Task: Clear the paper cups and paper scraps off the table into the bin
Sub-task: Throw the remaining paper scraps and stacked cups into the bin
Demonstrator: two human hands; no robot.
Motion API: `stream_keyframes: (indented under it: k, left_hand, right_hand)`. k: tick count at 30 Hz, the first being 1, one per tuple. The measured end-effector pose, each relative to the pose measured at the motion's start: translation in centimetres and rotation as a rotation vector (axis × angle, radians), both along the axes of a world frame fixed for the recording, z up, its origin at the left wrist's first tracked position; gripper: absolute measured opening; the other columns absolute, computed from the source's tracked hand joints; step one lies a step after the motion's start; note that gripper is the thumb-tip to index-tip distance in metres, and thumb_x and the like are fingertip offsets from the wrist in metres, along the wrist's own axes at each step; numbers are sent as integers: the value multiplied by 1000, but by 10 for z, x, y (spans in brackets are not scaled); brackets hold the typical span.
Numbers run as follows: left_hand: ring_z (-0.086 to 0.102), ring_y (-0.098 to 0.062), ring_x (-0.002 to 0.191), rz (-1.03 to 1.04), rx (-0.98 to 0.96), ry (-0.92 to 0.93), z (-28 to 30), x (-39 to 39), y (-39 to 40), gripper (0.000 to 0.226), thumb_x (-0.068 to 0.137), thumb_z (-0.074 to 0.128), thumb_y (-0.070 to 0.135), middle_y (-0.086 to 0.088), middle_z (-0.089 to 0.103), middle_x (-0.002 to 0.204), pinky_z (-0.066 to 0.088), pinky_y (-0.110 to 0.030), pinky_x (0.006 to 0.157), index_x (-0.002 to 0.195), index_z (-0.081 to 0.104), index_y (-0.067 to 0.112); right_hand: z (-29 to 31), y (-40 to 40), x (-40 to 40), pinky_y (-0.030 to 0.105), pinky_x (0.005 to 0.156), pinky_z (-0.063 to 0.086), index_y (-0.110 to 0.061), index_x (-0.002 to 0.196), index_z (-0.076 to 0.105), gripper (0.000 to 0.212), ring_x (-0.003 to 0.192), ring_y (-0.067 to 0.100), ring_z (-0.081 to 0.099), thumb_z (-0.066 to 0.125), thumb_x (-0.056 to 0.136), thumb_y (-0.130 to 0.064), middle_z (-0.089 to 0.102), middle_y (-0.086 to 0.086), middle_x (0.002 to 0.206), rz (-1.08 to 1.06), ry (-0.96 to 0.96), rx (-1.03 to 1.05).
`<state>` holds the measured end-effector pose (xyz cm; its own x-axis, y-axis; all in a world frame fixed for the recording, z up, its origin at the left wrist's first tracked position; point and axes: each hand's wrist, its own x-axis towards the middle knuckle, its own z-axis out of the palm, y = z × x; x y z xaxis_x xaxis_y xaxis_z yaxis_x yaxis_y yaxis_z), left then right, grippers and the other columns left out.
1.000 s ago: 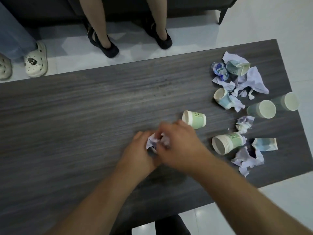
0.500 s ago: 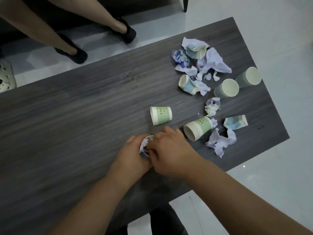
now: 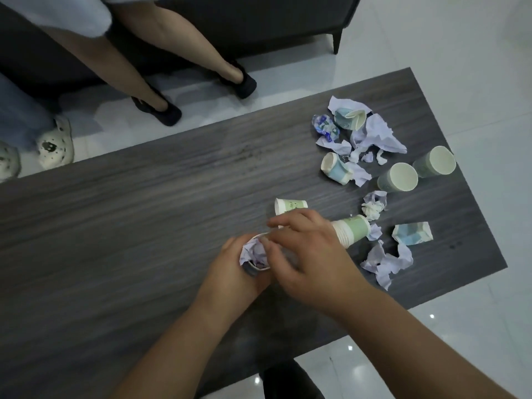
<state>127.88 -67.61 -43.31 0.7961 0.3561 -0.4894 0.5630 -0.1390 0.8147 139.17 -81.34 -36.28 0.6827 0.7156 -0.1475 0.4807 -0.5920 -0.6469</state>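
Left hand (image 3: pixel 230 272) grips a white paper cup (image 3: pixel 260 264) stuffed with crumpled lilac scraps (image 3: pixel 253 251); right hand (image 3: pixel 305 254), fingers loosely spread, holds nothing. Light, crushable; hold the wall gently. More litter lies at two o'clock.

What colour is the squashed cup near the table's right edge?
Light blue and white squashed cup, seen in the head view.

A dark wood-grain counter (image 3: pixel 144 226) carries scattered paper cups (image 3: pixel 398 177) and crumpled paper scraps (image 3: pixel 385 262) at its right end.
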Motion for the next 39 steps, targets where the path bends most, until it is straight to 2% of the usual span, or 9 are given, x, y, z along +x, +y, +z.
stream_keyframes:
  k: [3,7,10,15,20,25,28,34,39]
  left_hand:
    - [75,-26,102,32,-65,13,3,-4,21,34,73,80,46,-1,76,105,62,-44,88,102,74,29]
    - [73,-1,95,193,15,-62,5,-45,54,39,75,89,48,20,76,103,57,-20,83,108,69,51]
    - [75,-2,99,313,28,-98,3,-101,84,45,77,93,45,22,77,108,58,-25,87,113,67,51]
    - [69,9,97,460,102,8,-14,-224,149,42,80,87,57,31,71,107,47,-3,77,113,60,54]
    - [59,24,93,619,169,113,-30,-359,213,49,73,76,73,50,59,106,40,4,76,112,54,52]
    - [68,5,106,822,205,105,-50,-481,279,47,85,86,51,15,72,113,52,-10,89,124,68,33]
    - [68,6,100,963,267,111,-68,-532,314,40,87,89,39,14,71,107,51,-7,83,119,69,26]
    - [69,-16,115,1160,254,243,-121,-591,368,66,83,88,42,3,68,127,60,-39,99,139,55,28]
    - [72,-31,102,1095,251,512,-198,-605,414,79,78,84,57,-1,72,111,60,-44,86,137,41,27]
  right_hand:
    - [18,24,-7,37,102,48,-21,115,80,25,120,10,59,59,103,-25,68,-8,122,-100,5,205]
    - [21,62,-28,17,87,48,-31,119,74,29,106,6,65,50,103,-29,69,-14,108,-377,78,291]
    - [5,96,-63,6,63,47,-44,112,70,24,80,-6,67,51,101,-33,74,-16,94,-506,270,266]
    - [-50,167,-168,12,44,44,-39,105,68,28,48,-4,56,54,101,-15,67,-21,68,-418,502,67]
    - [-99,260,-302,13,56,46,-41,101,65,22,55,-4,58,61,103,-19,65,-29,69,-95,557,-94]
    - [-130,359,-405,3,56,42,-44,105,68,15,69,-9,65,57,95,-42,69,-32,80,66,578,-205]
    - [-141,405,-445,6,54,42,-40,111,68,29,65,-6,65,51,88,-47,69,-28,77,125,560,-221]
    - [-154,457,-464,14,44,42,-40,97,63,16,60,1,62,51,88,-47,67,-16,72,250,422,-363]
    - [-170,467,-420,31,67,40,-24,90,60,24,78,21,57,61,93,-47,64,-4,88,179,135,-616]
